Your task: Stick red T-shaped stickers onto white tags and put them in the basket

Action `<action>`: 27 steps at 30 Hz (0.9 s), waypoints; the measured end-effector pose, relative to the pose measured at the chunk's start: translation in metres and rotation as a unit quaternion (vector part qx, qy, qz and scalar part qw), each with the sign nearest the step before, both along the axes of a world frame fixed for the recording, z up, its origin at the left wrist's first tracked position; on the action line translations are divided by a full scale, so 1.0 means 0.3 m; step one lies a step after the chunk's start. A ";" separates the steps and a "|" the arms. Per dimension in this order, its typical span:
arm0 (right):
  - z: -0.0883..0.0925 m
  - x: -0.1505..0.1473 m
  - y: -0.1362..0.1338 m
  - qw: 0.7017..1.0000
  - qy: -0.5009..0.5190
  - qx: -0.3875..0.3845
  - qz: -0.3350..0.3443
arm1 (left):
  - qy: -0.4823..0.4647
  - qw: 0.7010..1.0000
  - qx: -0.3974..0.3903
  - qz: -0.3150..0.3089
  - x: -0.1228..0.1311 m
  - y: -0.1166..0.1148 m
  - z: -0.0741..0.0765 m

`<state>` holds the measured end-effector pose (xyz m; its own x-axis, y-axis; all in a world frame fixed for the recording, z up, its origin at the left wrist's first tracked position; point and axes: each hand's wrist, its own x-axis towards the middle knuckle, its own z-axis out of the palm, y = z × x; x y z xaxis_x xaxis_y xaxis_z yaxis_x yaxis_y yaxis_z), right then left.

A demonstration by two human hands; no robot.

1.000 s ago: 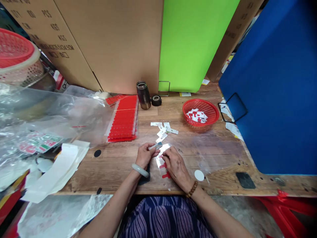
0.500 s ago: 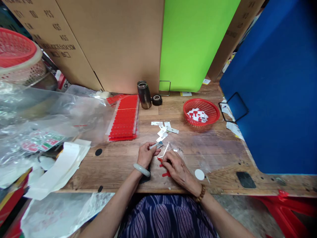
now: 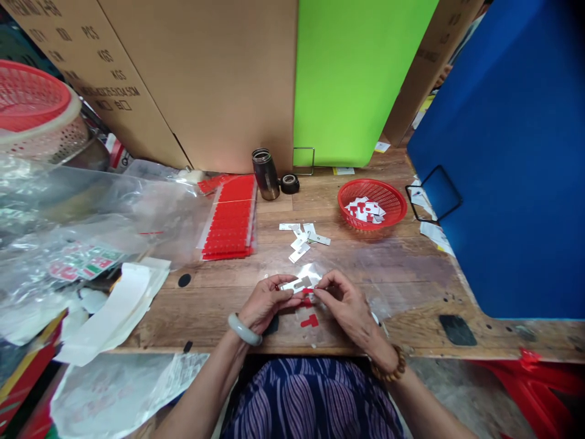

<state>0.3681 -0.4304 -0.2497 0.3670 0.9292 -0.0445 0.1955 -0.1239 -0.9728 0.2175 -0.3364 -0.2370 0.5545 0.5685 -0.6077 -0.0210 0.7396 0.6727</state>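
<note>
My left hand (image 3: 267, 300) pinches a small white card (image 3: 296, 284) with a grey patch, held tilted above the table. Close on its right, my right hand (image 3: 347, 305) grips a small red sticker (image 3: 308, 291) between thumb and fingertip, at the card's lower edge. Below them, more red T-shaped stickers (image 3: 309, 321) lie on a clear plastic sheet (image 3: 322, 332). Just beyond the hands lies a loose pile of white cards (image 3: 300, 238). Farther right, a red plastic basket (image 3: 397, 210) holds several white cards with red pieces on them.
Stacked red sticker sheets (image 3: 230, 222) lie left of the pile. An open dark flask (image 3: 265, 175) and its black lid (image 3: 289, 183) stand at the back. Clear plastic bags (image 3: 105, 213) crowd the left; a blue panel (image 3: 512, 183) rises at right, a green panel (image 3: 356, 85) behind.
My left hand has turned the card flatter, with its grey patch facing up. My right hand has lifted a red sticker from the sheet and brought it against the card.
</note>
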 end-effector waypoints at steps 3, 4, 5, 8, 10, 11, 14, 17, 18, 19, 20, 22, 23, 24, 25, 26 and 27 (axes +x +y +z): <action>0.017 0.003 -0.002 0.999 -0.033 0.006 0.005 | 0.001 1.000 -0.012 -0.010 -0.011 -0.027 0.019; 0.021 0.002 -0.003 0.999 -0.040 0.009 0.012 | 0.002 1.000 -0.012 -0.015 -0.012 -0.033 0.021; 0.023 0.000 -0.005 0.999 -0.046 0.012 0.020 | 0.003 1.000 -0.011 -0.021 -0.013 -0.038 0.021; 0.025 -0.006 -0.007 0.997 -0.058 0.023 0.034 | 0.003 0.999 -0.001 -0.034 -0.010 -0.048 0.016; 0.026 -0.008 -0.009 0.997 -0.066 0.022 0.036 | 0.004 0.999 0.004 -0.036 -0.008 -0.051 0.015; 0.027 -0.008 -0.010 0.997 -0.070 0.020 0.036 | 0.005 0.999 0.004 -0.038 -0.007 -0.052 0.015; 0.035 -0.008 -0.015 0.996 -0.083 0.009 0.044 | 0.012 0.999 0.004 -0.041 -0.004 -0.053 0.017; 0.042 -0.007 -0.019 0.994 -0.091 0.004 0.058 | 0.019 0.999 0.006 -0.044 -0.003 -0.053 0.018; 0.043 -0.007 -0.019 0.994 -0.092 0.006 0.061 | 0.020 0.999 0.007 -0.045 -0.002 -0.053 0.018; 0.043 -0.007 -0.019 0.994 -0.092 0.007 0.063 | 0.020 0.999 0.007 -0.046 -0.002 -0.053 0.018; 0.043 -0.008 -0.019 0.994 -0.092 0.006 0.063 | 0.020 0.999 0.008 -0.047 -0.001 -0.053 0.018; 0.041 -0.007 -0.018 0.994 -0.091 0.002 0.063 | 0.019 0.999 0.009 -0.049 -0.001 -0.054 0.017; 0.039 -0.007 -0.017 0.994 -0.091 0.001 0.062 | 0.019 0.998 0.009 -0.051 -0.001 -0.055 0.017; 0.038 -0.007 -0.016 0.994 -0.090 0.001 0.062 | 0.020 0.998 0.009 -0.052 -0.001 -0.055 0.017; 0.037 -0.006 -0.016 0.994 -0.089 0.001 0.062 | 0.021 0.998 0.009 -0.053 -0.001 -0.055 0.018; 0.035 -0.005 -0.015 0.994 -0.087 0.002 0.063 | 0.022 0.998 0.009 -0.053 -0.001 -0.055 0.018; 0.035 -0.004 -0.015 0.994 -0.086 0.001 0.064 | 0.023 0.998 0.009 -0.054 0.000 -0.056 0.018</action>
<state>0.3668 -0.4350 -0.2393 0.2471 0.9689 0.0107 0.3726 -0.0848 -0.9241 0.2174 -0.3530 -0.2315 0.5847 0.5183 -0.6240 0.0901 0.7230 0.6849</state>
